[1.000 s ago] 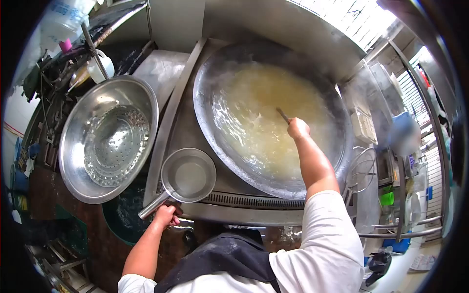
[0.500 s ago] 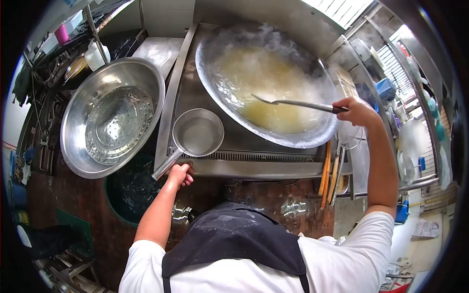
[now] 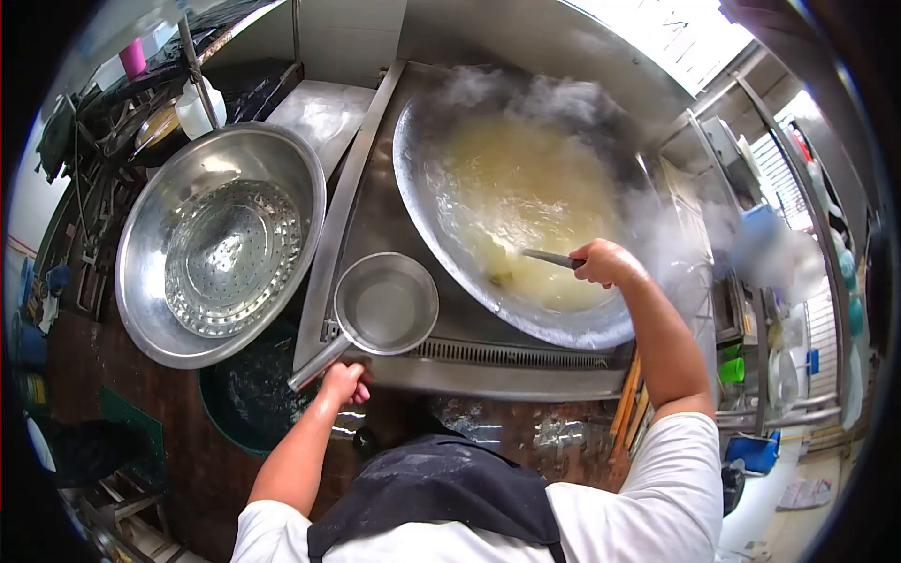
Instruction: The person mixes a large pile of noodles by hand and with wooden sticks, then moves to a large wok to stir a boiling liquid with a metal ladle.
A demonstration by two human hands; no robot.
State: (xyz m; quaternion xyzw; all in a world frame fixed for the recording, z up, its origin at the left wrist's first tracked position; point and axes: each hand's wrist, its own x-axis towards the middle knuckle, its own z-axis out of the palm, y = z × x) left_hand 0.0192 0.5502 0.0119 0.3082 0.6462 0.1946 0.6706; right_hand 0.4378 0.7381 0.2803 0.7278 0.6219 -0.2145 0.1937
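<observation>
My right hand [image 3: 603,264] is closed around the dark grip of a long-handled metal utensil [image 3: 554,257], its far end down in the cloudy yellowish liquid and hidden. The liquid steams and bubbles in a very large metal wok [image 3: 409,183]. My left hand [image 3: 345,383] is curled into a loose fist at the stove's front edge, right beside the handle of a saucepan [image 3: 387,302]. That saucepan sits on the steel stove top [image 3: 371,225] to the left of the wok.
A big steel basin [image 3: 141,281] with a perforated metal strainer [image 3: 235,249] in it stands left of the stove. Below is a dark green tub [image 3: 235,394]. Wooden sticks [image 3: 627,403] hang at the stove's front right. Racks with utensils line the right side.
My right hand has moved left and toward me, dipping the utensil's end under the liquid; it showed above the surface before. The view has shifted slightly. My left hand stays by the saucepan handle.
</observation>
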